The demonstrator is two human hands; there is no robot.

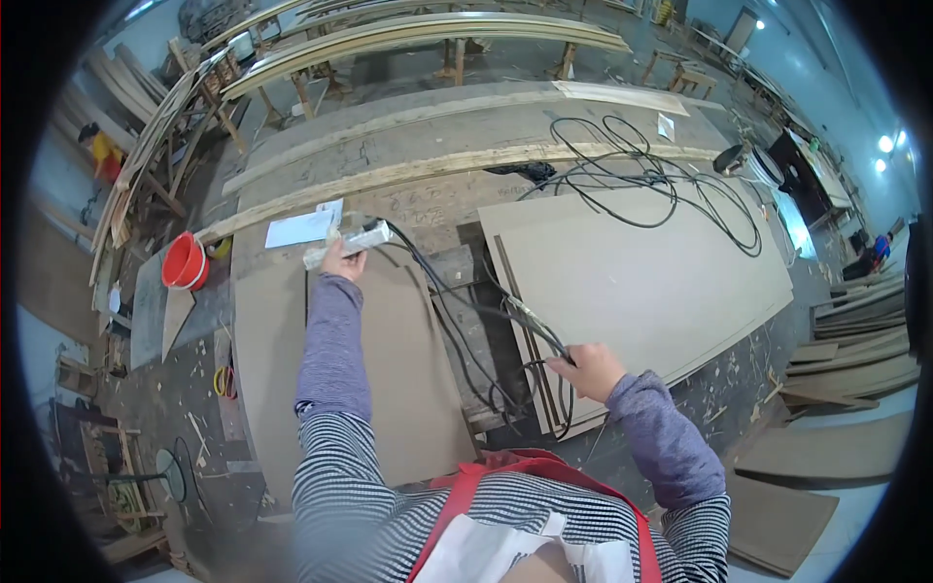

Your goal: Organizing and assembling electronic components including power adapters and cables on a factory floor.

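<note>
My left hand (343, 264) is closed around a light grey, bar-shaped object (374, 235) with a black cord at its right end; its exact kind is unclear. The hand is over the far end of a brown board (379, 389). My right hand (593, 372) is wrapped round black cable (544, 335) at the near left edge of a stack of pale boards (641, 291). Between the hands the cable hangs in several loose strands over the gap between the boards. More cable lies in a loose coil (671, 185) across the stack's far side.
White paper (296, 229) lies beyond my left hand. A red bucket (183, 262) stands at the left, with yellow-and-red-handled scissors (224, 382) nearer me. Long timber strips (428, 47) rest on trestles at the back. Curved panels (826, 447) are piled right. Other people appear at both sides.
</note>
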